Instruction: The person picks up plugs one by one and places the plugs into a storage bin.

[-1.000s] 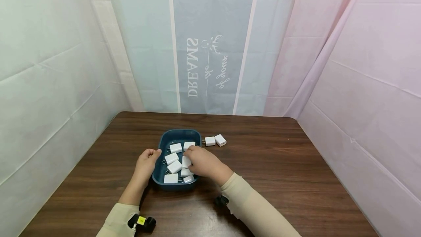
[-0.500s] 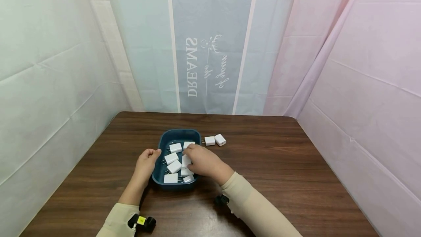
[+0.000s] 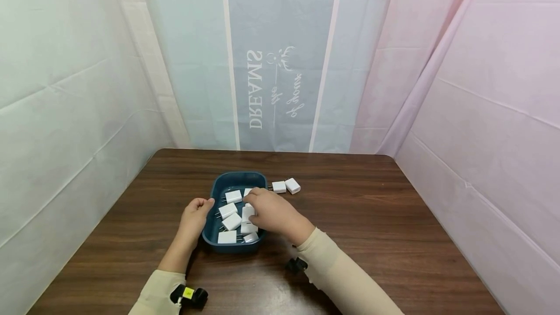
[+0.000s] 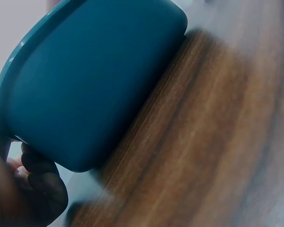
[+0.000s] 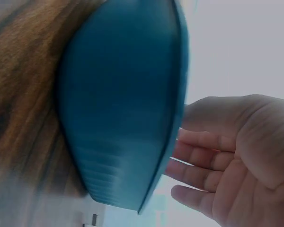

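Observation:
A blue plastic bin (image 3: 238,177) stands on the table, holding several white charger plugs, some with metal prongs visible. My left hand (image 3: 195,218) grips the bin's left rim, its fingers curled at the edge; the left wrist view shows these fingers (image 4: 46,182) under the rim. Over the bin's right rim reaches my right hand (image 3: 273,213), thumb and fingers spread around a white charger plug (image 3: 248,214) inside. In the right wrist view the bin wall hides the right fingertips, so I cannot tell whether they hold that plug.
Just right of the bin's far corner lie two white charger plugs, one with prongs toward the bin (image 3: 278,187) and another (image 3: 293,186) set at an angle. The brown wooden table (image 3: 372,218) ends at a printed curtain (image 3: 280,23) behind, with pale cloth on both sides.
My right hand has shifted slightly up and right, uncovering more of the white plugs near its thumb and covering more of the far one. My left hand and the bin stay in place.

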Tool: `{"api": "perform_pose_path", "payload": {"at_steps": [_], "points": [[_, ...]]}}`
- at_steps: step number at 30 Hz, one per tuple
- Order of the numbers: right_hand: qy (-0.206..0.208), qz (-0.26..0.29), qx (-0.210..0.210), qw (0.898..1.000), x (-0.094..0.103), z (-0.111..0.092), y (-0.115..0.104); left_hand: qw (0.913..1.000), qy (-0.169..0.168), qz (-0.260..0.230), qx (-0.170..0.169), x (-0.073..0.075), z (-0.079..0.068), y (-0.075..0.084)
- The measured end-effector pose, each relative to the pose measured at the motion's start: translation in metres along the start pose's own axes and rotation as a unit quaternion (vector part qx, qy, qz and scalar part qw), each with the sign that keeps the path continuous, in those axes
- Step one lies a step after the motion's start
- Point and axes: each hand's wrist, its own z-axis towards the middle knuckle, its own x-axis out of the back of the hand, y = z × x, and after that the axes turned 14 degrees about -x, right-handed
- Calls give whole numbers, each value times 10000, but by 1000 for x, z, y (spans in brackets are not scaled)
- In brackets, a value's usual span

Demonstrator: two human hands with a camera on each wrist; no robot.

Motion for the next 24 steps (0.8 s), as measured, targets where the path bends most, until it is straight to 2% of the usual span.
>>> {"api": "perform_pose_path", "payload": {"at_steps": [7, 24], "points": [[50, 113, -81, 9999, 13, -4, 1, 10000, -33, 57, -29, 1, 1, -1], [282, 45, -70, 9996, 25, -19, 20, 10000, 14, 30, 13, -1, 1, -5]]}}
